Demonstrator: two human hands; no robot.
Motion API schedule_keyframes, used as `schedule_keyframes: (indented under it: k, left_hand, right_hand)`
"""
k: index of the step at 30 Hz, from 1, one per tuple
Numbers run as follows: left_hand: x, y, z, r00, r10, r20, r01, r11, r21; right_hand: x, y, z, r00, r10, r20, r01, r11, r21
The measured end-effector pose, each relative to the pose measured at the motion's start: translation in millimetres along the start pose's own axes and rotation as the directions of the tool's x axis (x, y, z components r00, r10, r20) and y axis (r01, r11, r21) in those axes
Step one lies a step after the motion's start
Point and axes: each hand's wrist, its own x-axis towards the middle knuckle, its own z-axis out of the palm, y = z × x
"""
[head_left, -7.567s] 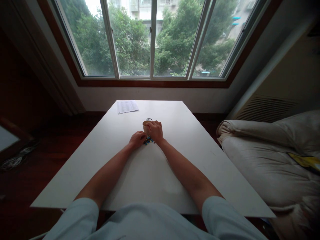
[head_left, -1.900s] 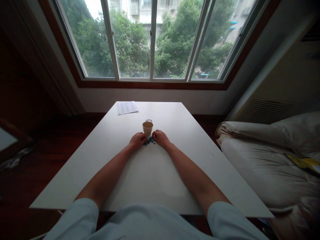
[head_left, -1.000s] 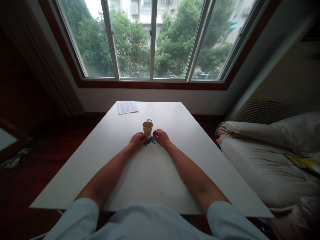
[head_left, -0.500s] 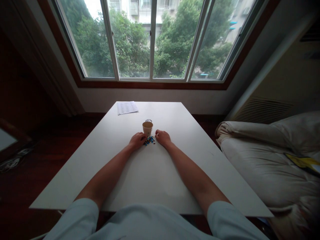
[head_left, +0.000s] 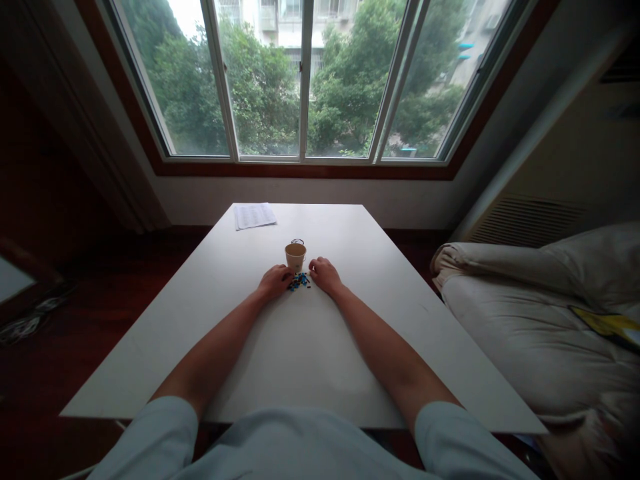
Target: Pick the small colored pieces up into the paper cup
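A paper cup [head_left: 295, 258] stands upright on the white table, its mouth up. Just in front of it lies a loose pile of small blue, dark and brown bead-like pieces [head_left: 300, 281]. My left hand [head_left: 275, 281] rests at the pile's left edge, fingers curled together by the pieces. To the right of the cup, my right hand [head_left: 325, 274] has thumb and fingertips drawn together in a pinch. Whatever either hand holds is too small to make out. A thin dark loop [head_left: 297, 241], perhaps a cord, shows behind the cup.
Printed sheets of paper [head_left: 255, 215] lie at the table's far left corner. The white table [head_left: 300, 360] reaches toward the window wall. A pale covered sofa [head_left: 530, 333] stands to the right, and coiled cables [head_left: 30, 320] lie on the floor at left.
My right hand has shifted very slightly left and away from me, toward the cup. My left hand, the cup and the pile look the same.
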Motion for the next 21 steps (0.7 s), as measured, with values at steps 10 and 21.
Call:
schedule_keyframes:
  k: [10, 21]
  left_hand:
    - [-0.4, 1.3, -1.0, 1.000, -0.011, 0.006, 0.011, 1.000, -0.011]
    - [-0.6, 0.6, -1.1, 1.000, 0.007, 0.000, -0.007, 1.000, -0.007]
  right_hand:
    - [2.4, 8.1, 4.1, 0.995, 0.077, -0.063, -0.079, 0.996, -0.032]
    - [0.6, 4.5, 2.2, 0.999, 0.033, -0.032, -0.033, 0.999, -0.006]
